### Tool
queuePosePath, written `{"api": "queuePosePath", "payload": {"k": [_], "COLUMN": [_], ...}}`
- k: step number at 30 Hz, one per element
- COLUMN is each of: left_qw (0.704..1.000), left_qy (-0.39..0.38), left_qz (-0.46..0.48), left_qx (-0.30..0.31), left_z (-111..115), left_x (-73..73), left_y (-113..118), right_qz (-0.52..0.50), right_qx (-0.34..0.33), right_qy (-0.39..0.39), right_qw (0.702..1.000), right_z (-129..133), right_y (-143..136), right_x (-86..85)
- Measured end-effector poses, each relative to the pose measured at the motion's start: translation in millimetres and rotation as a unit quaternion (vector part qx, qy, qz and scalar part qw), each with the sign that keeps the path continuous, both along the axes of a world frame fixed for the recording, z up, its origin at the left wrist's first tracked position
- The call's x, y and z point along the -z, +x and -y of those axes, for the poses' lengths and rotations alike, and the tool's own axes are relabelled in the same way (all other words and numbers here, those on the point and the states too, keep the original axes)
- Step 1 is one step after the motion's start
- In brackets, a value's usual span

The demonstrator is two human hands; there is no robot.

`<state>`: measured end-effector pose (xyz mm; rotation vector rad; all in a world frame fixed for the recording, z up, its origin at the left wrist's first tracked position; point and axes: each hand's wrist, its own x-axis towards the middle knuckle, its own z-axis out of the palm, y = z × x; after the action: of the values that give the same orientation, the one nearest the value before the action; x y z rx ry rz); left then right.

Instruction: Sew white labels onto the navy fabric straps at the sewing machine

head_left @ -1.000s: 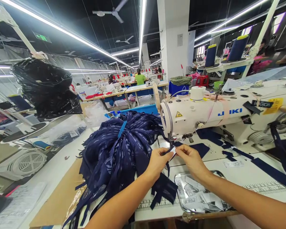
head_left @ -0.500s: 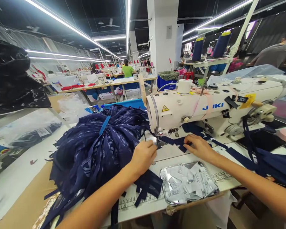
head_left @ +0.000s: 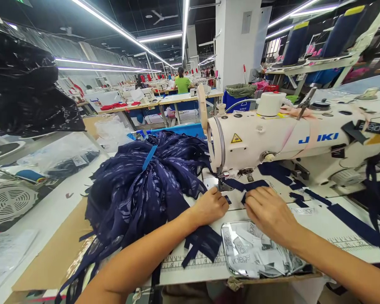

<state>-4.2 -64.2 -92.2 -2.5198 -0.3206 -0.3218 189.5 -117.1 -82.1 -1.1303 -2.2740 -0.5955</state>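
Note:
My left hand (head_left: 210, 205) is closed beside the needle area of a white sewing machine (head_left: 253, 137). Its fingertips are curled out of sight, so what they pinch is hidden; a small navy scrap shows at their right side. My right hand (head_left: 269, 213) pinches the end of a navy fabric strip (head_left: 255, 185) just right of the presser foot (head_left: 222, 182). Left of the machine lies a big heap of navy strips (head_left: 129, 185), bound with a blue tie (head_left: 149, 158). A metal tray (head_left: 224, 253) of printed white labels (head_left: 256, 253) sits below my right hand.
More navy strips (head_left: 351, 221) lie on the table at right. Printed rulers (head_left: 193, 262) run along the front edge. A black plastic bag (head_left: 22, 84) hangs at left, above cardboard (head_left: 47, 257). Thread cones (head_left: 296, 44) stand behind; a person in green (head_left: 183, 84) sits farther back.
The view has shifted, so the machine appears farther right and closer. My right hand has moved closer to my left hand and the needle, now partly above the label tray.

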Motion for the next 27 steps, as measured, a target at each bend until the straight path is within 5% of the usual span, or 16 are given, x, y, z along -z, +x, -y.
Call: {"api": "queuePosePath", "payload": {"k": [5,11,18,27], "left_qw": [1.0,0.996,0.995,1.0], "left_qy": [0.0,0.024,0.03,-0.009], "left_qz": [0.01,0.08,0.09,0.023], "left_qx": [-0.028,-0.028,-0.004,-0.005], "left_z": [7,11,5,2], "left_x": [1.9,4.0,5.6,7.0], "left_y": [-6,-14,-7,-6], "right_qz": [-0.007,-0.158,-0.225,-0.173], "right_qx": [0.02,0.011,-0.021,-0.013], "right_qy": [-0.124,-0.313,-0.344,-0.333], "right_qw": [0.992,0.936,0.911,0.927], "right_z": [-24,-42,-42,-37], "right_y": [-29,-28,-27,-25], "right_x": [11.8,19.7,21.9,18.3]}}
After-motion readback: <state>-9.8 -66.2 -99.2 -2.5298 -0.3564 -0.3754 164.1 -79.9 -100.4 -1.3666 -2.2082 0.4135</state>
